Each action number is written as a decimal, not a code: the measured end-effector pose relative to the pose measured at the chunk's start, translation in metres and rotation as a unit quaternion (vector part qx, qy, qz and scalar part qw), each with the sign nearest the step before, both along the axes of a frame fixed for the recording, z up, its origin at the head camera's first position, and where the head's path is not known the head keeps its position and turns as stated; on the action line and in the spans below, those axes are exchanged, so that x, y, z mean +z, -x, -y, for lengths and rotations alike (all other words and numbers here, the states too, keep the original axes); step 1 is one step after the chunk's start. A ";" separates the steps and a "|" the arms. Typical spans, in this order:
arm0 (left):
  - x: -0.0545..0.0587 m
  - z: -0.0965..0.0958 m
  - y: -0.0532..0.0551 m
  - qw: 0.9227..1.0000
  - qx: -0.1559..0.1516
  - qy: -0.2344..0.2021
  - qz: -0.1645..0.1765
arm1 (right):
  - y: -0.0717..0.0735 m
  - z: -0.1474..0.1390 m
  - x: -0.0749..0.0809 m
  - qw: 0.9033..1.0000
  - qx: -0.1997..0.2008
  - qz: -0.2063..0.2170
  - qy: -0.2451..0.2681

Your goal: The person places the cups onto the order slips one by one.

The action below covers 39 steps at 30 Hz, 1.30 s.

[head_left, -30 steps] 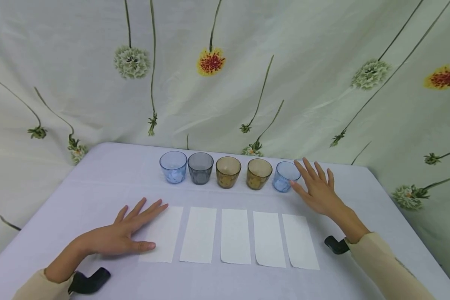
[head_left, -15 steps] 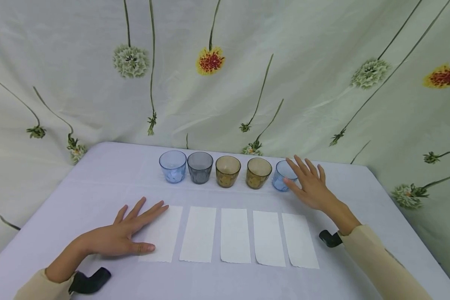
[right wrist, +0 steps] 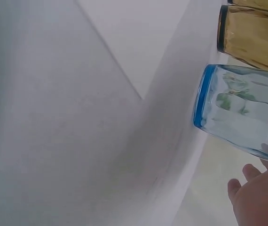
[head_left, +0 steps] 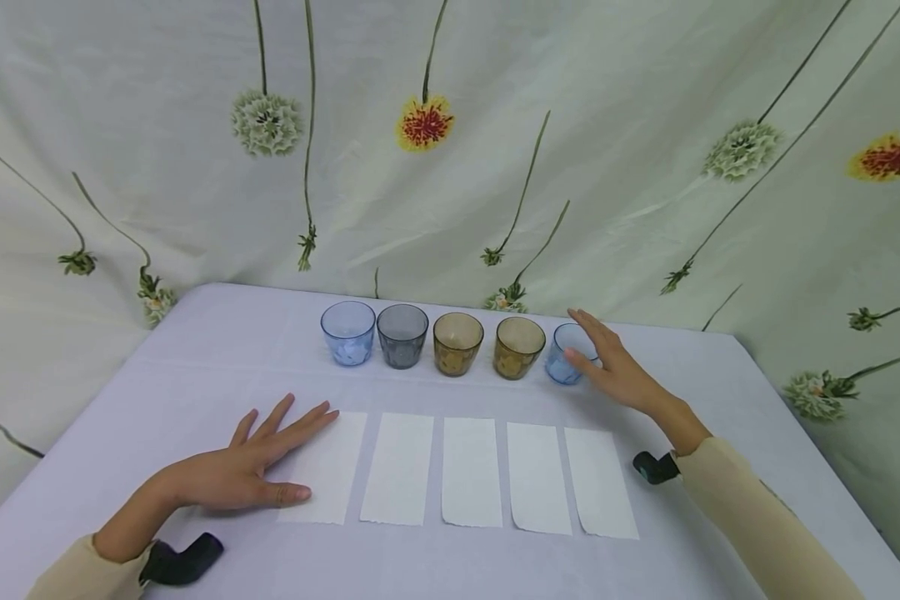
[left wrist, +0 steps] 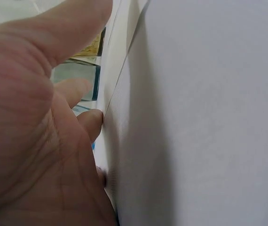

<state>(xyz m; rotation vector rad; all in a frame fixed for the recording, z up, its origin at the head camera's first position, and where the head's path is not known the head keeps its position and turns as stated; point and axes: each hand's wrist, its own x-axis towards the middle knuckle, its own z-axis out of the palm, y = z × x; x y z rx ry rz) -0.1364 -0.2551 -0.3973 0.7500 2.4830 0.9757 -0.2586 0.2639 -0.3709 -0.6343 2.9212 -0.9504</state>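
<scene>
My left hand [head_left: 232,479] lies with spread fingers on the tablecloth and the leftmost white paper strip [head_left: 333,475]. My right hand [head_left: 622,373] reaches to the clear blue glass [head_left: 561,368] at the right end of a row, its thumb in front and its other fingers toward the far side. In the right wrist view this glass [right wrist: 240,110] stands beside the fingers, which look fairly straight; contact with it is hard to tell. Left of it in the row stand two amber glasses, one [head_left: 517,357] nearer and one [head_left: 456,354] farther, then a grey glass [head_left: 402,343] and another blue glass [head_left: 348,342].
Several more white paper strips [head_left: 471,475] lie side by side in front of the glasses. A white cloth [head_left: 435,571] covers the table. Behind its far edge hangs a flower-printed curtain [head_left: 607,100]. Black wrist-worn pieces [head_left: 183,562] show at both sleeves.
My right hand has moved left to the right-end blue glass, and its fingers have drawn closer together. My left hand and the glasses have stayed in place.
</scene>
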 end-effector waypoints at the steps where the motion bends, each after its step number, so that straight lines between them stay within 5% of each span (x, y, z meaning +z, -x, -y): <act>1: 0.000 0.000 0.000 1.000 0.000 0.000 0.000 | 0.001 0.000 0.000 1.000 0.002 0.013 0.014; 10: 0.000 -0.001 0.000 1.000 0.001 0.002 0.001 | 0.008 -0.002 -0.003 0.987 -0.005 0.102 0.128; 19: 0.000 0.000 0.001 1.000 -0.001 0.005 0.007 | 0.011 0.001 0.000 0.941 0.011 0.201 0.272; 39: -0.002 0.001 0.000 1.000 -0.017 -0.002 0.003 | 0.019 -0.004 -0.004 0.945 0.013 0.221 0.239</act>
